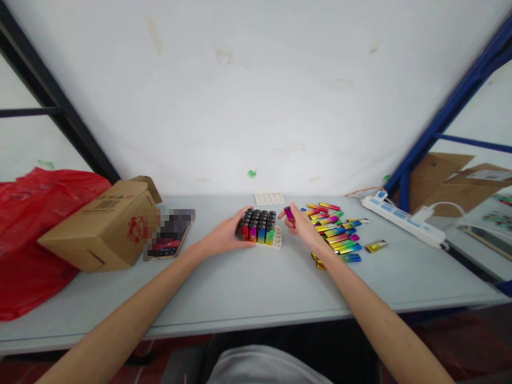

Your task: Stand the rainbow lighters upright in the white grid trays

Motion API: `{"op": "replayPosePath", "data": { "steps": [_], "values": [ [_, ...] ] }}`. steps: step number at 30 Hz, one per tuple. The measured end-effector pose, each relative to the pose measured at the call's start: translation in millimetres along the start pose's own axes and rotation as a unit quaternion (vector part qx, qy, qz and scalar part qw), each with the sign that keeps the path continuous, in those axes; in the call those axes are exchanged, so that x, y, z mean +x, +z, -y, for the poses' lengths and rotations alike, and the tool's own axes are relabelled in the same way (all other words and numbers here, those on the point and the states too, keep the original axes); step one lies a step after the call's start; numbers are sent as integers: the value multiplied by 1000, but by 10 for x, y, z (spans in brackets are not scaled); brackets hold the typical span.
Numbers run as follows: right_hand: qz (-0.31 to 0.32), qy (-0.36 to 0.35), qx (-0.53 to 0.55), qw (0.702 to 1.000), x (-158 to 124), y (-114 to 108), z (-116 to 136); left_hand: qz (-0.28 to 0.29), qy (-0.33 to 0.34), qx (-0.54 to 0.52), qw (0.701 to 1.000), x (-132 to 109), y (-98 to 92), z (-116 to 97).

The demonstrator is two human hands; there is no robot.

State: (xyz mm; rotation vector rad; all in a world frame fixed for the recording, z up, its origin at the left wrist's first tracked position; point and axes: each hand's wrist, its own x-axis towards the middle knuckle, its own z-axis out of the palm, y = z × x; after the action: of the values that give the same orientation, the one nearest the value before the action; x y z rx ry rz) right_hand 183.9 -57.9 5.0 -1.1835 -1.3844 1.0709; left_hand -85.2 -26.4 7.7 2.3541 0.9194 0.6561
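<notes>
Upright lighters (pixel 261 232) with black tops and shiny coloured bodies stand packed in rows in a cream tray (pixel 277 243). The tray's right end shows bare slots. My left hand (pixel 229 233) grips the left side of this block, thumb along the front and fingers round the back. Just right of the tray, my right hand (pixel 303 228) is closed on a purple lighter (pixel 288 214), held tilted above the table. Close beyond that hand lies a loose pile of metallic lighters (pixel 340 233) in several colours, partly hidden by my right hand and forearm.
A second cream tray (pixel 269 199) lies against the wall. To the left are a phone (pixel 170 237), a cardboard box (pixel 106 226) and a red plastic bag (pixel 36 224). A single gold lighter (pixel 376 246) and a white power strip (pixel 406 218) lie to the right.
</notes>
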Motion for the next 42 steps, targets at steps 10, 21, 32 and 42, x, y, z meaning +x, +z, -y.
{"op": "replayPosePath", "data": {
  "steps": [10, 21, 32, 42],
  "values": [
    [4, -125, -36, 991, 1, -77, -69, 2, -7, -8, 1000, -4, -9, -27],
    [20, -129, -85, 988, 6, -181, -82, 0, -1, -11, 1000, -12, 4, 3],
    [83, -182, -386, 900, 30, -176, -82, -1, 10, -19, 1000, -9, 12, 1],
    [104, -194, -506, 834, -834, -964, 182, -4, -10, 6, 1000, -3, 7, -22]
  ]
}}
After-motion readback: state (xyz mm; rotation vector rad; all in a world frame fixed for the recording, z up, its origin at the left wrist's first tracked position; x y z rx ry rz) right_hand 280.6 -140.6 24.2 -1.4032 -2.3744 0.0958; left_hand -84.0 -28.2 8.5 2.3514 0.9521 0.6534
